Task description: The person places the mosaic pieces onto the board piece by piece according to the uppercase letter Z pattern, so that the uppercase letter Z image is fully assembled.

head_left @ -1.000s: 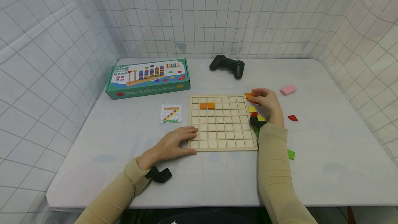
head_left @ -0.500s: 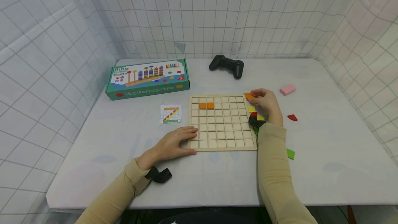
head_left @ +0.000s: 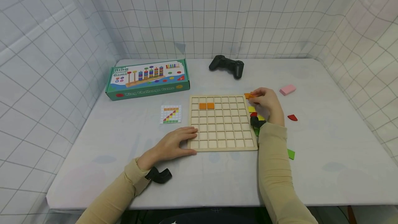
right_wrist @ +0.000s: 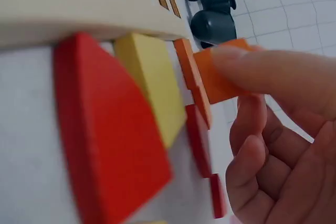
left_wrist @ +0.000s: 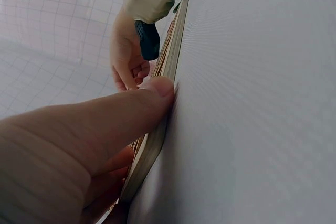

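Note:
My left hand [head_left: 169, 144] rests at the near left corner of a wooden grid board [head_left: 220, 127]. Its fingers lie over the left rim, and the thumb [left_wrist: 142, 100] stretches along the front edge in the left wrist view. Beyond the far right corner, my right hand [head_left: 266, 103] pinches an orange square tile [right_wrist: 214, 80]. That tile is tilted up beside other orange tiles [right_wrist: 188, 66] on the table. A yellow tile [right_wrist: 149, 77] and a red curved-edge tile [right_wrist: 113, 135] lie close to the board's rim. Two orange tiles [head_left: 206, 106] sit side by side in the grid's second row.
A pattern card [head_left: 170, 114] lies left of the board. Behind stand a green game box [head_left: 147, 78] and a black game controller [head_left: 227, 65]. To the right are a pink block [head_left: 287, 90], a red piece [head_left: 292, 117] and a green tile [head_left: 291, 154].
My right hand has shifted only slightly at the orange tiles, its fingers drawing a little closer together. The left hand and the board stay in place.

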Demonstrator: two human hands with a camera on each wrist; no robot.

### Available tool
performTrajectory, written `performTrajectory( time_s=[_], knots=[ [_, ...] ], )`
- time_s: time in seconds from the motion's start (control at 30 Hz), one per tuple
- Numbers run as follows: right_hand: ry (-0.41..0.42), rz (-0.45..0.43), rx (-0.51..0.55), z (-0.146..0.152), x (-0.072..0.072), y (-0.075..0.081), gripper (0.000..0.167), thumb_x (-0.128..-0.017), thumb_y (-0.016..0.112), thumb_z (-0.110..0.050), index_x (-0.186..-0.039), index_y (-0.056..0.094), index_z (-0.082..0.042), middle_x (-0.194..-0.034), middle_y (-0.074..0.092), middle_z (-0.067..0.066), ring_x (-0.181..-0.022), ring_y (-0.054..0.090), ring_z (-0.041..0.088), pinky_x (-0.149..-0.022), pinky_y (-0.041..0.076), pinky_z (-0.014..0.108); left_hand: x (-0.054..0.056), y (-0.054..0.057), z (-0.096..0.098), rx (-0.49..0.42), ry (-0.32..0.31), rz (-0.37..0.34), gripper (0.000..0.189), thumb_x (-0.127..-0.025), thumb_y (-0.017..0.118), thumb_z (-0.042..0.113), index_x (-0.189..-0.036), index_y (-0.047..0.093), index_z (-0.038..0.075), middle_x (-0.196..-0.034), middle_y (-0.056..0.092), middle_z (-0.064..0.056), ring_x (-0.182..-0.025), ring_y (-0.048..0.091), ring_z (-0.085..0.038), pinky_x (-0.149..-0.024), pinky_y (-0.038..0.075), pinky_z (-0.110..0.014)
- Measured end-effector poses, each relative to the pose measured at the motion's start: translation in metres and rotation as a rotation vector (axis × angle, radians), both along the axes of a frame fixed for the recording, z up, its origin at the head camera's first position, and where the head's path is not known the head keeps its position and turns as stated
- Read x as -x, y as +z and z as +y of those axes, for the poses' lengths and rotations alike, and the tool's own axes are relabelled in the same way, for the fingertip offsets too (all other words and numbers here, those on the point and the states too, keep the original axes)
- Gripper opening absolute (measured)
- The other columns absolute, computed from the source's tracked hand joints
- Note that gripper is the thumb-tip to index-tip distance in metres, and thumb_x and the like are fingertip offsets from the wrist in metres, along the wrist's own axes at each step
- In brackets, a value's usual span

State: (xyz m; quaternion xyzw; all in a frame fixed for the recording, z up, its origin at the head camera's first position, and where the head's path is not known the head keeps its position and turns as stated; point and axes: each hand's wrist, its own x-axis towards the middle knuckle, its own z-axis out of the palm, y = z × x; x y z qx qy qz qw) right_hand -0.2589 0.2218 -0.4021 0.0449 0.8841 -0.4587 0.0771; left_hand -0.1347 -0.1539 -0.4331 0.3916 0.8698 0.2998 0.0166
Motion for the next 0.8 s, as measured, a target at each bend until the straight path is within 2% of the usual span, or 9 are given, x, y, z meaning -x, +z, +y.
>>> performTrajectory(
  time_s=[0.2, 0.43, 0.5, 0.73, 0.8],
  knots=[
    [0.040, 0.043, -0.042, -0.005, 0.002, 0.015, 0.035, -0.088, 0.067, -0.026, -0.116, 0.063, -0.005, -0.112, 0.060, 0.015, -0.095, 0.053, 0.028, -0.080, 0.047, 0.035, 0.000, 0.001, 0.000, -0.001, 0.000, -0.002, 0.061, -0.081, 0.073, 0.039, -0.126, 0.059, 0.000, -0.137, 0.050, -0.007, -0.130, 0.041, -0.023, -0.109, 0.033, -0.038],
    [0.106, 0.078, -0.005, -0.023, 0.001, 0.031, 0.033, -0.091, 0.063, -0.028, -0.117, 0.065, -0.008, -0.118, 0.061, 0.013, -0.101, 0.054, 0.028, -0.082, 0.049, 0.042, 0.000, 0.000, 0.000, -0.001, 0.000, -0.010, 0.061, -0.080, 0.073, 0.039, -0.126, 0.059, 0.000, -0.137, 0.050, -0.007, -0.131, 0.040, -0.023, -0.110, 0.033, -0.037],
    [0.129, 0.087, 0.009, -0.031, 0.002, 0.033, 0.030, -0.091, 0.063, -0.026, -0.116, 0.066, -0.009, -0.117, 0.062, 0.012, -0.101, 0.056, 0.027, -0.082, 0.049, 0.042, 0.000, 0.001, 0.000, 0.001, 0.002, -0.017, 0.061, -0.080, 0.074, 0.039, -0.126, 0.059, 0.001, -0.137, 0.050, -0.006, -0.131, 0.040, -0.021, -0.110, 0.032, -0.036],
    [0.267, 0.135, -0.021, -0.060, 0.006, 0.030, 0.024, -0.092, 0.062, -0.019, -0.112, 0.069, -0.008, -0.115, 0.064, 0.011, -0.100, 0.059, 0.026, -0.094, 0.046, 0.043, 0.000, 0.000, 0.000, 0.005, 0.004, -0.017, 0.062, -0.080, 0.074, 0.039, -0.126, 0.059, 0.001, -0.137, 0.050, -0.006, -0.131, 0.040, -0.021, -0.110, 0.033, -0.037],
    [0.295, 0.124, -0.034, -0.067, 0.007, 0.029, 0.024, -0.092, 0.061, -0.019, -0.112, 0.070, -0.008, -0.115, 0.064, 0.011, -0.100, 0.059, 0.026, -0.092, 0.047, 0.043, 0.000, 0.000, 0.000, 0.002, 0.001, -0.011, 0.061, -0.080, 0.074, 0.039, -0.126, 0.059, 0.001, -0.137, 0.050, -0.007, -0.130, 0.040, -0.023, -0.109, 0.033, -0.037]
  ],
)
